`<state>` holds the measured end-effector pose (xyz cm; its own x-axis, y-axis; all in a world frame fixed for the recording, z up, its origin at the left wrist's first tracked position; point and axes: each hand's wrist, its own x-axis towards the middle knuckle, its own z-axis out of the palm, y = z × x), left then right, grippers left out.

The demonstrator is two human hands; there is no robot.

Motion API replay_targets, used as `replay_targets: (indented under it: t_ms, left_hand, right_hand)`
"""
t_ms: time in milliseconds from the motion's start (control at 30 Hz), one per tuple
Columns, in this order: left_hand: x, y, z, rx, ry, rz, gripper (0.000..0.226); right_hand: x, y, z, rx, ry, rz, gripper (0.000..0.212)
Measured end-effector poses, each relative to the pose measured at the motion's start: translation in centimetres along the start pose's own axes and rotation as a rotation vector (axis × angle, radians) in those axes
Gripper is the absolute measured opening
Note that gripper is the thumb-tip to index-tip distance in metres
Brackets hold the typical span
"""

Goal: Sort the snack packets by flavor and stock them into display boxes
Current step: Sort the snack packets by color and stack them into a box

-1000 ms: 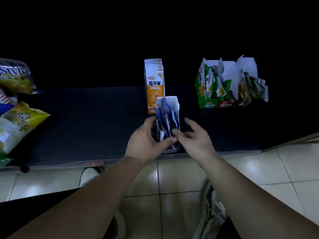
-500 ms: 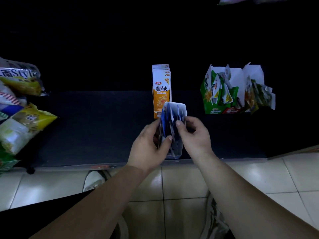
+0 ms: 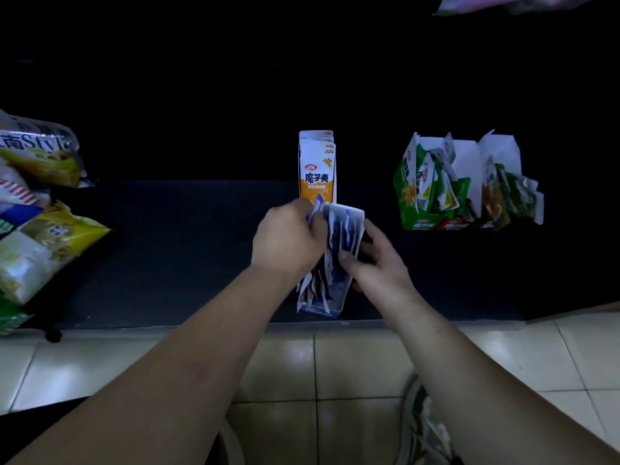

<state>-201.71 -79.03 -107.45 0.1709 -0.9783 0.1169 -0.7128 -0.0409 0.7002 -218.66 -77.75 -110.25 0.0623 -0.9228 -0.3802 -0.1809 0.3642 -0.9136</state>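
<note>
Left hand (image 3: 288,239) pinching blue packets (image 3: 335,236), right hand (image 3: 379,266) apparently gripping the display box (image 3: 327,305): forcing them in could topple it.

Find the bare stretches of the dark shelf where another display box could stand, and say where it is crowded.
Widest bare patch: shelf between the chip bags and the left hand. A narrower gap lies between the orange box and the green box. Crowded: centre front, where the left hand grips blue packets and the right hand holds the blue box.
</note>
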Motion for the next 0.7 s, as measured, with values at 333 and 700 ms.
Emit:
replay_targets:
  t_ms: [333,700]
  left_hand:
    - [-4.0,-2.3,-1.2,-0.367,0.01,-0.089,0.015]
    - [-7.4,-6.1,0.9,-0.245,-0.334,-0.042,0.074]
  right_hand:
    - [-1.2,-1.0,0.5,-0.256,-0.075,-0.13,0.1]
    - [-0.2,-0.9,1.8,-0.258,0.175,-0.131,0.049]
